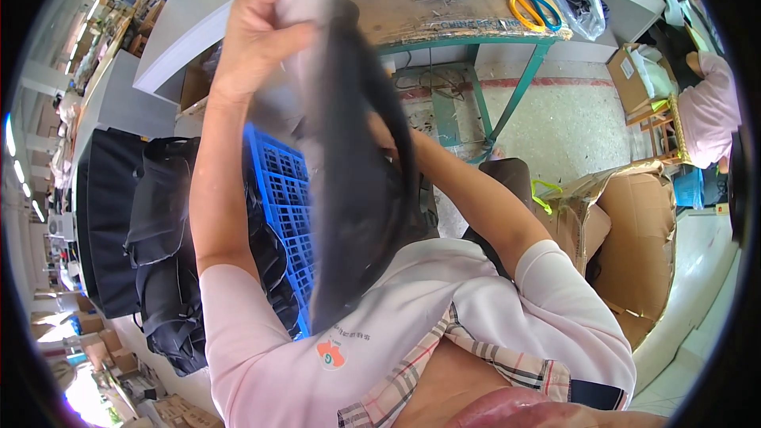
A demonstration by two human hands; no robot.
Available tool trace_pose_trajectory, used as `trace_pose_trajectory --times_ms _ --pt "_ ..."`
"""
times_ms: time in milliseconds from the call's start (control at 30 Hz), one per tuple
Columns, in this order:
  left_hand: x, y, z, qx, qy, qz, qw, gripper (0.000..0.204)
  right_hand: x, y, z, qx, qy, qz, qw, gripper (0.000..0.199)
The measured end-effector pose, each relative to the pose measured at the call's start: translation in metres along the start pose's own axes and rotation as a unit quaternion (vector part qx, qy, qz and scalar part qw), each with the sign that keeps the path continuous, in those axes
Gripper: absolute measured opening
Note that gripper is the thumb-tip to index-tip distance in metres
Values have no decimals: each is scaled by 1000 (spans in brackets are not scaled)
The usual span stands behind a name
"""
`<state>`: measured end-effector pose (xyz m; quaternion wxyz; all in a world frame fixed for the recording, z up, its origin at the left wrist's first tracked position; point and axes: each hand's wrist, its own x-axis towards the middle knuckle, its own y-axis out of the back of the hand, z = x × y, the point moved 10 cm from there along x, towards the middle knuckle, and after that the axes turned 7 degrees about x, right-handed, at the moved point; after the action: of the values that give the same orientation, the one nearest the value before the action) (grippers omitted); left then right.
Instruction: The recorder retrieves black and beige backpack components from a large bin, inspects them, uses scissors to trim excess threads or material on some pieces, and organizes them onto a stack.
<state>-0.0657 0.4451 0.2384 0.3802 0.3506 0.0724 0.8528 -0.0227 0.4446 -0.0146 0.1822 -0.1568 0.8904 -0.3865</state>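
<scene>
A black fabric bag (357, 182), smeared by motion, hangs upright in front of my chest, with a dark strap curving along its right side. High at the upper left, my left hand (265, 28) pinches its pale grey top part (305, 0) between thumb and fingers. My right hand (383, 133) reaches to the bag's far side at mid-height. Its fingers are hidden behind the fabric and strap, so their grip does not show.
Scissors with orange and teal handles (529, 12) lie on the worn workbench (468, 30). Black bags (162, 214) are piled at left beside a blue plastic crate (281, 182). An opened cardboard box (634, 246) stands at right. Another person (709, 111) sits at far right.
</scene>
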Motion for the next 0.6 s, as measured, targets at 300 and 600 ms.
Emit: trace_pose_trajectory --times_ms 300,600 --pt "14 48 -64 159 184 92 966 20 -145 23 -87 -155 235 112 953 55" --pt "65 52 -113 299 241 83 920 64 -161 68 -140 -318 219 274 881 22"
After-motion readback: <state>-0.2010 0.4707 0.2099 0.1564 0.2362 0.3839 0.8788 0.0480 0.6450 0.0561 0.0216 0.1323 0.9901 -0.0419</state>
